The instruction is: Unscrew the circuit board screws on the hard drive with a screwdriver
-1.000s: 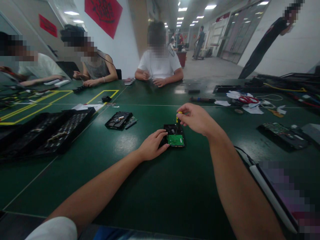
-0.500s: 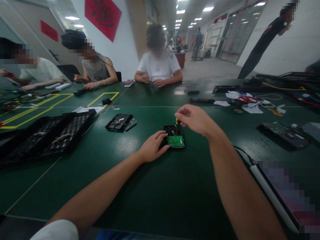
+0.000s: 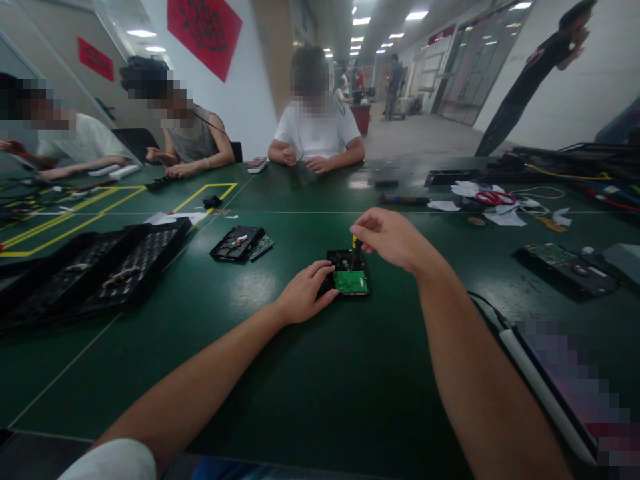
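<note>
A black hard drive (image 3: 345, 257) lies on the green table in front of me, its green circuit board (image 3: 351, 281) facing up. My left hand (image 3: 306, 292) grips the drive's left side, thumb at the near corner and fingers along the edge. Above the drive, my right hand (image 3: 376, 232) pinches a yellow and black screwdriver (image 3: 355, 244). Its shaft points down at the drive by the board's far edge; the exact contact of the tip is too small to tell.
Left of the drive lie another hard drive (image 3: 237, 244) and a loose circuit board (image 3: 262, 248). Black trays (image 3: 145, 260) stand further left. On the right are a hard drive (image 3: 565, 270), papers, cables (image 3: 495, 198) and a screen-like device (image 3: 545, 393). People sit across the table.
Both hands, the screwdriver and the hard drive stay almost where they were. The view has shifted very slightly.
</note>
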Available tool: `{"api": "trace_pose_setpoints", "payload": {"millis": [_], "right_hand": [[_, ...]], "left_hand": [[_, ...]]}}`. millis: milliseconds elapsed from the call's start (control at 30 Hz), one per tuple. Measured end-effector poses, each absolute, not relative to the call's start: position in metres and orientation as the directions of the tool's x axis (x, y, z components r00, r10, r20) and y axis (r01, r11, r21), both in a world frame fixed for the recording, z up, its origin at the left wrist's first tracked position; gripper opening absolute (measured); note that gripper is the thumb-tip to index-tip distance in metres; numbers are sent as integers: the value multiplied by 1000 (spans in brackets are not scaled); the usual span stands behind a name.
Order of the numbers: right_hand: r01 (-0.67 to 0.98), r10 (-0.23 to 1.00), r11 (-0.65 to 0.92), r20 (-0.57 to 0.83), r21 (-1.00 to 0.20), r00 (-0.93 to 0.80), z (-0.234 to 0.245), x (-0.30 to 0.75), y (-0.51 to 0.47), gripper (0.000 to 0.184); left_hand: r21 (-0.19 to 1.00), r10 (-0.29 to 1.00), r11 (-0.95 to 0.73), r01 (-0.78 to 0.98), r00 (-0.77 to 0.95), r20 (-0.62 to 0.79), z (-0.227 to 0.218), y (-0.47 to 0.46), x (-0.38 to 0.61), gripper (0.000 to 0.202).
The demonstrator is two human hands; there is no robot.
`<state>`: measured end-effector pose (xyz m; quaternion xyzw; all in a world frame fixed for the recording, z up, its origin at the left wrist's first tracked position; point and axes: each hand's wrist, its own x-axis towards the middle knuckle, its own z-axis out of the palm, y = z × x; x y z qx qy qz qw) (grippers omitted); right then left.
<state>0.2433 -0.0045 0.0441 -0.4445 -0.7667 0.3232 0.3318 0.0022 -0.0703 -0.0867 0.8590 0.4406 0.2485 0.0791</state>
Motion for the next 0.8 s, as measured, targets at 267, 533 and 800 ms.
{"api": "trace_pose_setpoints", "payload": {"millis": [267, 533, 800], "right_hand": [[462, 896, 389, 211, -797, -391, 45, 245, -5, 15], [499, 934, 322, 183, -805, -308, 46, 243, -9, 20], [494, 933, 321, 180, -808, -311, 43, 244, -9, 22]], "left_hand": [[357, 790, -608, 709, 494, 364, -87, -69, 1, 56], [376, 787, -612, 696, 488, 377, -87, -70, 1, 56], [366, 796, -601, 711, 489, 357, -87, -70, 2, 57]]}}
